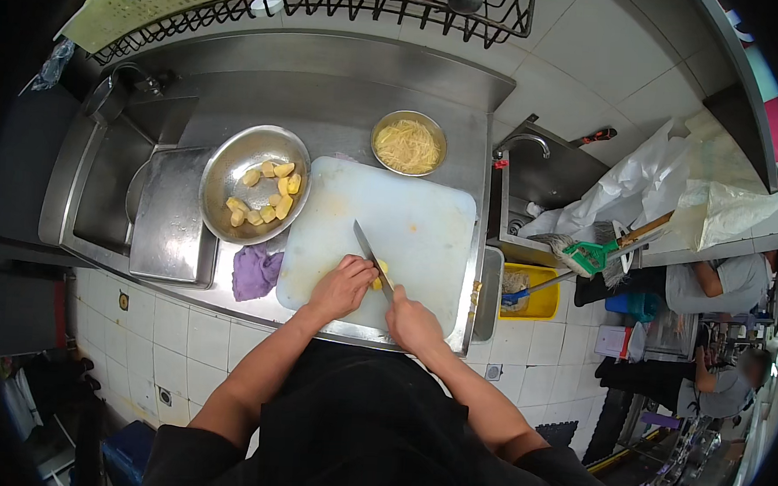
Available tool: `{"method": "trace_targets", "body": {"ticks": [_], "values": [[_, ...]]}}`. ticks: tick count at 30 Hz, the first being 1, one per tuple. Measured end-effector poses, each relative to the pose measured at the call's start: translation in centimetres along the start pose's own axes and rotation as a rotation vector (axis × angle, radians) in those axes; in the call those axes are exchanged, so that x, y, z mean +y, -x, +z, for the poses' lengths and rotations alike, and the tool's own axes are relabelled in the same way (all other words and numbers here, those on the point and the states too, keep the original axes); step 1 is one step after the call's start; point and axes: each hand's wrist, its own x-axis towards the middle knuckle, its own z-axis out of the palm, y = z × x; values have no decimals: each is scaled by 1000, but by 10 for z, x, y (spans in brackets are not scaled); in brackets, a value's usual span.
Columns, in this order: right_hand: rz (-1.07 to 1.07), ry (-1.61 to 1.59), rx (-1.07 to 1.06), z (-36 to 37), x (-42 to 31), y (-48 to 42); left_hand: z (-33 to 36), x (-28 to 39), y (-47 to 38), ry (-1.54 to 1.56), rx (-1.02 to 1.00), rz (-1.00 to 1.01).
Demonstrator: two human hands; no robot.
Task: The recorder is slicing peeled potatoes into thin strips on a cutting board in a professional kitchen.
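Note:
On a white plastic cutting board [391,197] lies a small piece of yellow, ginger-like root [382,275], with a kitchen knife [367,243] across it. My right hand [413,323] is closed round the knife's handle. My left hand [344,287] has its curled fingertips against the blade and the piece, holding the piece on the board. Left of the board, a steel bowl [225,162] holds several peeled yellow chunks [284,206]. A smaller metal bowl [409,142] beyond the board is filled with thin pale-yellow shreds.
A purple cloth [256,274] lies below the large bowl. A steel box or lid [169,218] sits beside the left sink [112,182]. At right are a small sink [551,179], a mop with a green clamp [589,255] and a yellow bucket [545,287]. Two people stand farther off.

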Motion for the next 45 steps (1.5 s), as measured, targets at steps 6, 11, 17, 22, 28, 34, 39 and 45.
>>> {"method": "trace_targets", "body": {"ticks": [6, 11, 17, 22, 28, 34, 39, 45], "values": [[-16, -6, 1, -30, -17, 4, -1, -2, 6, 1, 13, -25], [24, 37, -118, -51, -16, 44, -4, -4, 12, -32, -17, -44], [-33, -29, 81, 4, 0, -17, 4, -1, -3, -21, -18, -3], [-47, -14, 4, -33, -15, 8, 1, -3, 10, -46, -17, -32], [9, 19, -80, -35, -3, 35, 0, -3, 7, -44, -1, -8], [7, -41, 23, -8, -8, -15, 4, -1, 2, 6, 22, -11], [-26, -1, -26, -42, -14, 17, 1, -4, 10, -56, -7, -24], [0, 13, -110, -32, 1, 28, -2, 0, 7, -18, 3, -24]]}}
